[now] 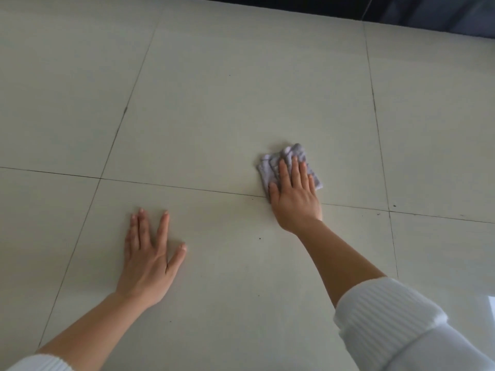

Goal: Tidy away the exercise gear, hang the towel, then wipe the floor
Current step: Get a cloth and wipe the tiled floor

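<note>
Tiling, pale and large-format, covers the floor [241,89] across nearly all of our view, cut by thin dark grout lines; one grout line [160,184] runs left to right between our two hands. A dark band [294,6] edges the far side, and we cannot tell what it is.

Both our forearms reach forward, the right one from a white ribbed sleeve [388,317] pushed up above the wrist.

Our left hand [150,263] lies flat on bare tile, fingers straight and spread, holding nothing. We judge it to be a prop for our weight.

Our right hand [294,199] is stretched further out, palm down with fingers straight and together, pressing on a folded grey cloth [269,170].

The cloth sits on the floor just past the grout line, ahead and to the right of us, well apart from the left hand. Its length seems to run away from us, along the fingers. Its near end is hidden under the palm, and its far end shows beyond the fingertips.

A few specks [260,238] dot the tile nearer to us, between the hands. We judge that the wiping stroke should be drawn back and leftward by the right hand.
</note>
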Motion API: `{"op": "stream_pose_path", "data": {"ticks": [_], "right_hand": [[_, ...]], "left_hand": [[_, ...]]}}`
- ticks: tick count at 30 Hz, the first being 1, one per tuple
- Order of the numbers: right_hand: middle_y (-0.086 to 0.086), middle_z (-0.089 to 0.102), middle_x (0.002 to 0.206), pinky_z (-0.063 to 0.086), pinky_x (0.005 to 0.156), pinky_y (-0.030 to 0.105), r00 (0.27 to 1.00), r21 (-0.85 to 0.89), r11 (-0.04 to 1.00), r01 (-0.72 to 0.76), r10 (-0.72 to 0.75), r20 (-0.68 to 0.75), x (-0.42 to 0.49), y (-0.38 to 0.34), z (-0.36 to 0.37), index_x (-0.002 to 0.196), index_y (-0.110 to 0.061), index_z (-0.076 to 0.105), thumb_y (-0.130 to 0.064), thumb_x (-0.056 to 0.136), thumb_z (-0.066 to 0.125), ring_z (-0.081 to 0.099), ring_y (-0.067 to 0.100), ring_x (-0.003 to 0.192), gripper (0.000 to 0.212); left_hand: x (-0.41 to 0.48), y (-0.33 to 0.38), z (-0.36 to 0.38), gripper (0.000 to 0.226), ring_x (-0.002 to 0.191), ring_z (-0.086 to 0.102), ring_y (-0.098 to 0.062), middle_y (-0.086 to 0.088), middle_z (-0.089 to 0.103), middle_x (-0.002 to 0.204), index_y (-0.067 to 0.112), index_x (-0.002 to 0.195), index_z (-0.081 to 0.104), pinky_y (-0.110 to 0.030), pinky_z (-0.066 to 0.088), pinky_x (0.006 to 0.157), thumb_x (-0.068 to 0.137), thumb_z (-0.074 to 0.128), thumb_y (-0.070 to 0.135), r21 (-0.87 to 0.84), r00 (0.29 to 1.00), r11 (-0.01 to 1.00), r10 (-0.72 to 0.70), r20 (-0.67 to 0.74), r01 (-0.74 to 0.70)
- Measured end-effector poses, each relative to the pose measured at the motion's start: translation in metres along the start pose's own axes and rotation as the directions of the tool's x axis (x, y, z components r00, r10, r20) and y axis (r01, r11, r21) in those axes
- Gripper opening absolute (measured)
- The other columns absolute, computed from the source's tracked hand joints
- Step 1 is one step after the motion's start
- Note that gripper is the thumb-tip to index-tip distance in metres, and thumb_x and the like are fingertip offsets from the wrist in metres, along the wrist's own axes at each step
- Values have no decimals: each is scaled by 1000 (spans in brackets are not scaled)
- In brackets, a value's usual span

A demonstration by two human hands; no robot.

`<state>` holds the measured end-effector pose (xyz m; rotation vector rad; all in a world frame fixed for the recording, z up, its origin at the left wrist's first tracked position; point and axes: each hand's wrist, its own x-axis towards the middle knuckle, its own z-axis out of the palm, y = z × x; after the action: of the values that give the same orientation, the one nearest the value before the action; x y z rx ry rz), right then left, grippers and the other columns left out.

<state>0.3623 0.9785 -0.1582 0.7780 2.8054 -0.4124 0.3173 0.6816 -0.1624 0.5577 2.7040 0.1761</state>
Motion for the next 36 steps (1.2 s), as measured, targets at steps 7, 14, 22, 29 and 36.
{"op": "stream_pose_path", "data": {"ticks": [7,14,22,29,36], "right_hand": [[10,-12,159,-5,119,39,877,117,876,-468,477,-64,-37,87,-8,153,-17,-8,-48,100,11,-11,24,147,65],[9,-2,161,-7,118,39,687,349,681,-644,715,-129,-64,71,-1,153,-12,9,-35,102,24,-6,28,147,58],[0,10,160,-2,119,35,987,114,989,94,-77,-142,-120,-56,47,151,-18,23,-32,100,30,-3,22,147,54],[7,48,144,38,109,44,846,-73,843,532,-533,15,-107,-9,39,136,-15,53,-36,95,41,40,28,136,48],[1,-6,161,-2,120,38,961,64,961,-268,272,-54,-48,32,1,152,-35,5,-50,99,22,-9,23,148,58]], "left_hand": [[2,5,0,92,144,-9,-36,-25,-5,155,16,151,11,-46,1,116,80,1,74,-23,1000,1000,-12,0,12],[1,-18,-28,65,145,-14,-24,-13,-15,157,28,151,-4,-38,-1,118,96,24,50,8,994,999,37,103,-38],[9,-39,-42,69,145,-14,-28,-15,-18,156,29,150,-10,-42,-1,117,91,15,55,70,989,994,-87,120,79],[29,-27,-40,66,145,-15,-30,-19,-17,156,27,150,-6,-41,-2,117,96,23,50,42,994,999,-16,104,12],[6,-77,-40,70,145,-12,-31,-21,-11,156,23,151,-7,-40,-1,117,95,27,48,43,997,998,-48,61,46]]}}
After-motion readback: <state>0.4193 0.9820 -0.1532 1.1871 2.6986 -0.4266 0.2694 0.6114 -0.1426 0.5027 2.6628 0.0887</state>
